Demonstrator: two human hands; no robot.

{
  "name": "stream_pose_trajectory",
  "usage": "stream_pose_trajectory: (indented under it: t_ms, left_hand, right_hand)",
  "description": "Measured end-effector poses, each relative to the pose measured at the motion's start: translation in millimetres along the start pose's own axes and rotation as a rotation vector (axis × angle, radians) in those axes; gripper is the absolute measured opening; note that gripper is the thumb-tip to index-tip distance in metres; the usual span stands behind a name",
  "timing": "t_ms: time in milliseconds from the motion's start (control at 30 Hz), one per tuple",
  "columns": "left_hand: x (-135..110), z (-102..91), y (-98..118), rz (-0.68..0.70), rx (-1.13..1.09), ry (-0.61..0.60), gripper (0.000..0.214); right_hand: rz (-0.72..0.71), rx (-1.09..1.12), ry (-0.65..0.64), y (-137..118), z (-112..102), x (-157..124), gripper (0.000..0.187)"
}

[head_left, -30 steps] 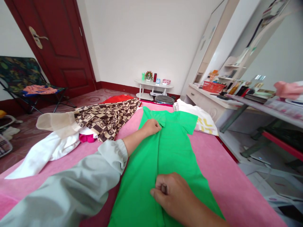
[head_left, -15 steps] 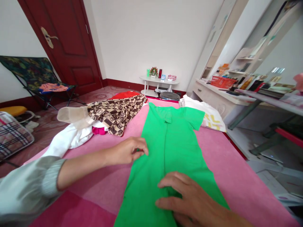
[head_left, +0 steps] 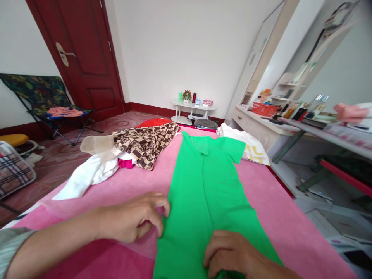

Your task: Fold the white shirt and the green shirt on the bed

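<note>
A long green short-sleeved garment [head_left: 192,186] lies flat on the pink bedspread [head_left: 145,182], its neckline away from me. One sleeve sticks out at the right; on the left side no sleeve shows. My left hand [head_left: 139,217] is at the garment's left edge, fingers curved and apart, with no cloth visible between them. Lower on the garment, my right hand [head_left: 232,252] has its fingers curled in, and bunched green cloth shows beneath it. The garment's near end runs out of view at the bottom.
A brown checkered garment [head_left: 142,143] and white clothing [head_left: 87,176] lie at the far left of the bed. A white printed shirt [head_left: 244,143] lies at the far right. Beyond stand a folding chair [head_left: 31,93], a small white table [head_left: 192,105] and a cluttered dresser [head_left: 261,124].
Both hands have moved toward me along the green garment, the left hand also outward to its edge. My right hand's spread fingers have curled onto the cloth.
</note>
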State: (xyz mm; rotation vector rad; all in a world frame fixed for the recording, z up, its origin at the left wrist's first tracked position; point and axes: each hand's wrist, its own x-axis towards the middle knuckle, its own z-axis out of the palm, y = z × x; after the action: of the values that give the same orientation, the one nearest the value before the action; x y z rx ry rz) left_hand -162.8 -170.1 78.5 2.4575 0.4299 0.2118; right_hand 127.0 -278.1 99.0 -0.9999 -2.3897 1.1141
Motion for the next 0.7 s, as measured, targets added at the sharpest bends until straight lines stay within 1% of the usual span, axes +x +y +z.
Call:
stream_pose_trajectory:
  t_ms: [33,100,167,233,267,333,367,433,500,600,633,700]
  left_hand:
    - [2.8,-1.6,0.1,0.004,-0.003,-0.009,0.046]
    - [14.6,-5.2,-2.6,0.007,-0.017,-0.035,0.041]
    - [35.6,-8.2,-10.1,-0.006,-0.019,-0.022,0.038]
    - [65.3,-9.5,-23.1,-0.028,0.014,0.034,0.036]
    - [82.6,-9.3,-31.6,-0.043,0.044,0.078,0.036]
    - [119.0,-7.6,-51.9,-0.1,0.11,0.161,0.047]
    - [136.8,-6.2,-63.1,-0.153,0.137,0.201,0.055]
    - [168.6,-2.6,-85.6,-0.268,0.175,0.274,0.065]
    - [191.8,1.8,-106.1,-0.343,0.221,0.329,0.068]
    - [208.6,9.7,-128.1,-0.361,0.31,0.365,0.064]
    - [210.1,12.1,-132.4,-0.357,0.331,0.369,0.063]
    - [210.0,15.6,-136.9,-0.346,0.344,0.378,0.063]
  right_hand:
    - [0.017,0.024,0.003,0.6,0.1,-0.8,0.021]
    - [0.084,0.049,0.062,8.1,-3.7,0.6,0.027]
    - [0.202,0.05,0.201,27.6,-15.9,7.0,0.032]
    - [0.32,0.035,0.391,60.7,-38.2,16.7,0.031]
    - [0.35,0.025,0.498,81.4,-52.7,21.7,0.027]
    - [0.403,-0.084,0.702,126.7,-85.7,30.2,0.025]
    - [0.446,-0.159,0.796,149.2,-103.0,33.1,0.025]
    - [0.576,-0.273,0.937,188.7,-136.0,36.4,0.031]
    - [0.725,-0.339,1.038,217.4,-163.9,37.6,0.039]
    - [0.888,-0.355,1.158,240.7,-193.3,39.8,0.049]
    - [0.931,-0.362,1.17,244.6,-200.0,41.3,0.052]
    - [1.022,-0.395,1.125,248.8,-210.1,45.7,0.053]
